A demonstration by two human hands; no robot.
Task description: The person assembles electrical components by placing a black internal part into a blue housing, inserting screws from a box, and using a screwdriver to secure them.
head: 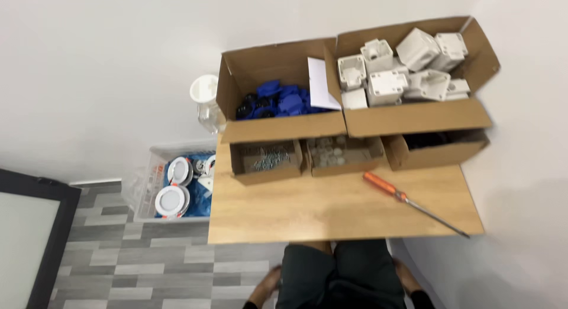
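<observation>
Both hands sit low at the bottom of the frame, under the near edge of the light wooden table (pixel 331 217). The left hand (pixel 269 283) hangs beside the dark shorts at lower centre-left, the right hand (pixel 408 277) at lower centre-right. Each shows only partly, and whether the fingers are loose or curled cannot be told; neither appears to hold anything.

The nearest thing to them is the orange-handled screwdriver with a long steel shaft (pixel 408 200), lying flat on the tabletop up and to the right of the hands. Its long axis runs diagonally: handle toward the centre of the frame, tip pointing down to the table's lower-right corner. The right hand is the nearer one, with the tip almost above it.

Behind the screwdriver, three small open cardboard trays line up across the middle: the left tray (pixel 265 162) holding what look like metal screws, the middle tray (pixel 343 155) with pale small parts, the right tray (pixel 435 149) dark inside. Stacked behind them, a large brown carton of blue plastic pieces (pixel 278 90) carries a white paper slip (pixel 322 84), and a second carton (pixel 414 116) at upper right is heaped with white plastic junction boxes (pixel 402 66). At left on the grey plank floor, a clear tub (pixel 145 190) holds round white light fittings.
</observation>
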